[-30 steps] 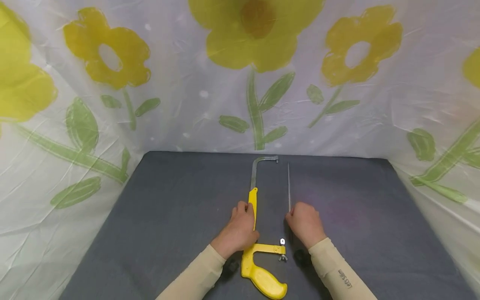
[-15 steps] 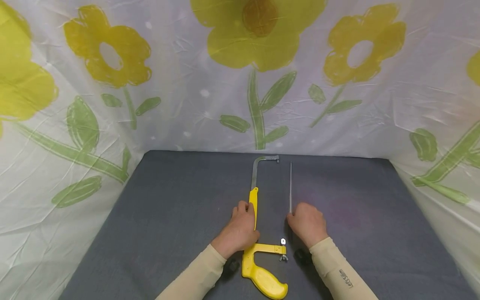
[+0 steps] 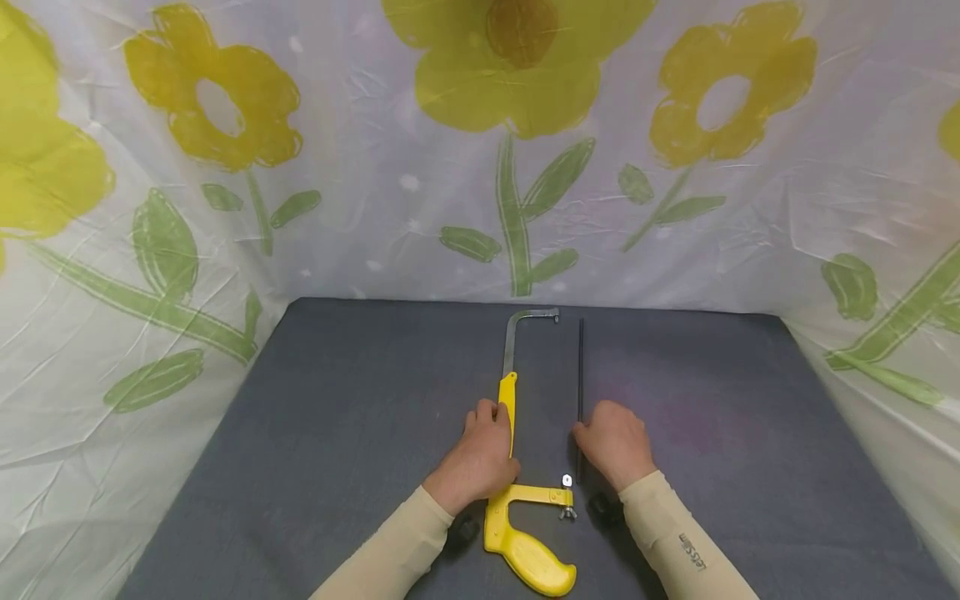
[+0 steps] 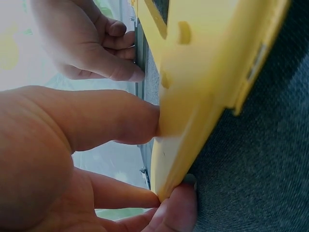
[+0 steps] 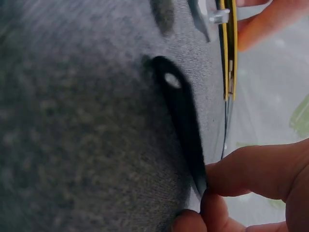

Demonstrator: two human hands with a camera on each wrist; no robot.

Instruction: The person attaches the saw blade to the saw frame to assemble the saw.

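Note:
A hacksaw frame (image 3: 531, 496), yellow with a silver front bar, lies on the dark cloth, its curved handle toward the person. My left hand (image 3: 480, 458) grips the frame's yellow middle; thumb and fingers press in from either side in the left wrist view. At the frame's near post are a metal pin and a wing nut (image 3: 567, 513). Just right of the frame, a thin hacksaw blade (image 3: 581, 367) points away from the person, apart from both posts. My right hand (image 3: 615, 446) pinches it between thumb and fingers. In the right wrist view, the dark blade end (image 5: 181, 106) shows a round hole.
Dark grey cloth (image 3: 352, 400) covers the table. White sheets (image 3: 360, 208) printed with yellow flowers hang along its back and both sides. Black camera mounts (image 3: 604, 510) sit under the wrists.
The blade has turned in the right fingers, its visible side going from bright silver to dark, and sits slightly farther right. The left hand and the frame stay put.

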